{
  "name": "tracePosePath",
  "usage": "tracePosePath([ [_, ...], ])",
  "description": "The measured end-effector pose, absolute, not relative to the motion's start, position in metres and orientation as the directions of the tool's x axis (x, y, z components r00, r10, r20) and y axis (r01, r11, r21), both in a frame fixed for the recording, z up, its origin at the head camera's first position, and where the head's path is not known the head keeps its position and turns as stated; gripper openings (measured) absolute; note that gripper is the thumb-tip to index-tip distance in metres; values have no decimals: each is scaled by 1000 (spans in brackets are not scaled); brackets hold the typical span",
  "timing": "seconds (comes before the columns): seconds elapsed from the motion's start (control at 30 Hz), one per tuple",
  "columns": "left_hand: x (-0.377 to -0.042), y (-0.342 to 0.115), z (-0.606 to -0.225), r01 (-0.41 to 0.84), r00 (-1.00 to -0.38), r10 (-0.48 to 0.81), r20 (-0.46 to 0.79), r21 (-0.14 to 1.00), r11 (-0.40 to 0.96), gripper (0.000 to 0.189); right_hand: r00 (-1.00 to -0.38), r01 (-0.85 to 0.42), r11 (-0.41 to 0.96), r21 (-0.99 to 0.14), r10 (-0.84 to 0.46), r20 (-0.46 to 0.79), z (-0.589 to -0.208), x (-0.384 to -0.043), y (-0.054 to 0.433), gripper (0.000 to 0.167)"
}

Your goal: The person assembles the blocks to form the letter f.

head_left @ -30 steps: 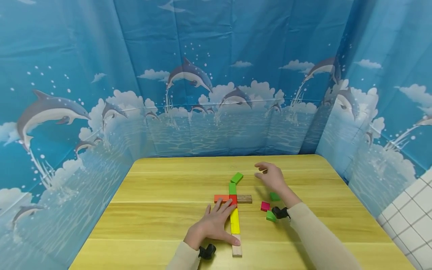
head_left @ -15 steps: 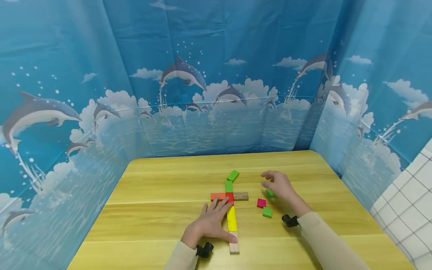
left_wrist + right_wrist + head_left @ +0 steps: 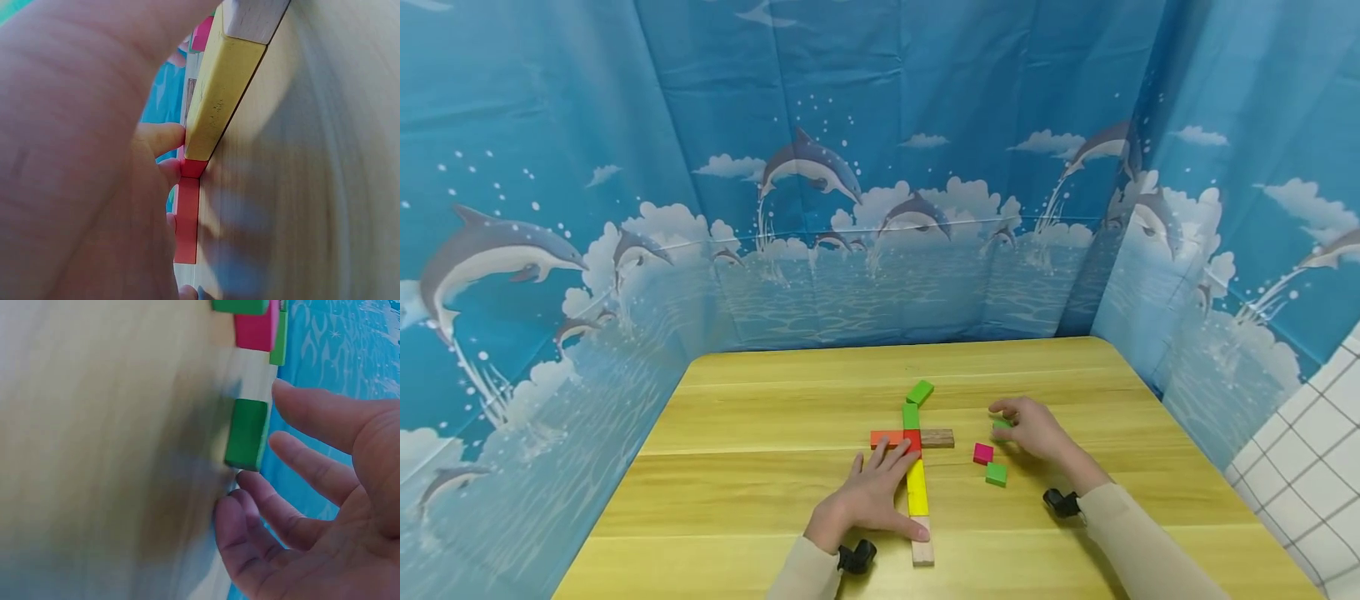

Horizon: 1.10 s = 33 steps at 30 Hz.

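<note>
My left hand [image 3: 872, 497] lies with spread fingers over a row of blocks. Its fingertips touch the red block [image 3: 912, 438] and orange-red block [image 3: 883, 437], and its thumb rests on a pale wooden block [image 3: 922, 553]. Between these lies a yellow block [image 3: 918, 493]. At the right, my right hand [image 3: 1036, 430] hovers around a green block [image 3: 247, 434]. Thumb and fingers are loosely bent, and in the right wrist view I see no grip on it. In the head view the hand partly hides that block.
A dark wooden block [image 3: 937, 438] adjoins the red one. Beyond it lie a straight green block [image 3: 911, 415] and a slanted green block [image 3: 920, 392]. A magenta block [image 3: 982, 453] and another green block [image 3: 996, 475] sit between the hands. A dolphin curtain [image 3: 850, 283] surrounds the table [image 3: 737, 483].
My right hand has moved away from the slanted green block, rightward and nearer to me, to the loose green block. My left hand stays on the row. The head view has shifted slightly.
</note>
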<state>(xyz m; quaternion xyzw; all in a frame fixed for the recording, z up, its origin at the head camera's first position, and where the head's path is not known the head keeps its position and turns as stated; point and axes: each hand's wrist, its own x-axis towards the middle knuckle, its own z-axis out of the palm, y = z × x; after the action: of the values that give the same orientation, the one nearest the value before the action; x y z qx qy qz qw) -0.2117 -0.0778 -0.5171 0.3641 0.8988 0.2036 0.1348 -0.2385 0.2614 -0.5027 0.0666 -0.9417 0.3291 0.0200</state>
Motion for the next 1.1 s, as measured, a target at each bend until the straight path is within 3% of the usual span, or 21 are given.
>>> tracePosePath([
  [0.47, -211, -75, -518, 604, -691, 715, -106, 458, 652, 115, -992, -124, 773, -623, -105, 66, -513, -235, 269, 27],
  [1.1, -211, -75, -515, 595, -701, 706, -98, 466, 655, 115, -997, -73, 774, -629, -32, 77, -508, -236, 262, 31],
])
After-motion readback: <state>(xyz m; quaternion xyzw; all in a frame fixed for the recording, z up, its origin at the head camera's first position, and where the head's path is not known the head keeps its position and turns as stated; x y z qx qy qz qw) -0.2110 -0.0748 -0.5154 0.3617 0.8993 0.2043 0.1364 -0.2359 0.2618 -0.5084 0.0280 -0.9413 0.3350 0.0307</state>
